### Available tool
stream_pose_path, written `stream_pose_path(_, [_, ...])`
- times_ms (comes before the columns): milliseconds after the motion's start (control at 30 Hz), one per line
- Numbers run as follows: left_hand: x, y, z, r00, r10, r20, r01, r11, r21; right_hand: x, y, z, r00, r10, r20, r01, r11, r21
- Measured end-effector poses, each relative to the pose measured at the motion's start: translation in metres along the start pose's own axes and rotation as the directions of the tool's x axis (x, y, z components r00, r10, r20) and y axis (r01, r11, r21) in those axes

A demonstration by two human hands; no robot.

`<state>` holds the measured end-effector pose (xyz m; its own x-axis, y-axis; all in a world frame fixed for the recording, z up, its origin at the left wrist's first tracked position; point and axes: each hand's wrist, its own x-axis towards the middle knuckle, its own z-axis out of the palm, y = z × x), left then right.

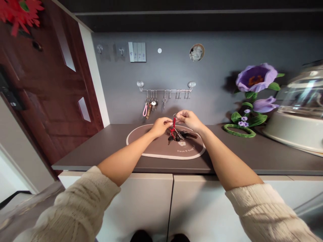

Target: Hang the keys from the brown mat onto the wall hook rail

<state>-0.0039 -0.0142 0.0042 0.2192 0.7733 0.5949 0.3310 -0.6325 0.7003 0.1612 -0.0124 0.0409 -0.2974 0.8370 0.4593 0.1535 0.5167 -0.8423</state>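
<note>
My left hand (160, 125) and my right hand (188, 119) meet above an oval brown mat (161, 148) on the counter. Both pinch a bunch of keys (176, 132) with a red tag (174, 123). The right hand's fingers grip the metal ring at the top. The left hand's fingertips close on the ring from the left. The keys dangle down and rest on the mat. Behind the hands, a metal hook rail (166, 90) is fixed to the grey wall, with other keys and a pink loop (145, 110) hanging at its left end.
A dark counter (101, 148) tops white cabinets (151, 201). Purple artificial flowers (254, 90) stand at the right, beside a domed appliance (300, 111). A brown door (50, 84) is at the left. Light switches (137, 52) sit on the wall.
</note>
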Motion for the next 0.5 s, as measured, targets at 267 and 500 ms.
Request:
stream_pose_path(267, [0.0, 0.0029, 0.0001, 1.0, 0.002, -0.025, -0.002, 1.0, -0.027, 0.0008, -0.0018, 0.004, 0.999, 0.018, -0.038, -0.013, 0.994, 0.112])
stream_pose_path(500, [-0.0013, 0.0087, 0.0003, 0.999, 0.022, -0.034, -0.023, 0.999, -0.025, 0.0002, -0.0032, 0.0073, 0.998, 0.007, -0.064, 0.006, 0.98, 0.199])
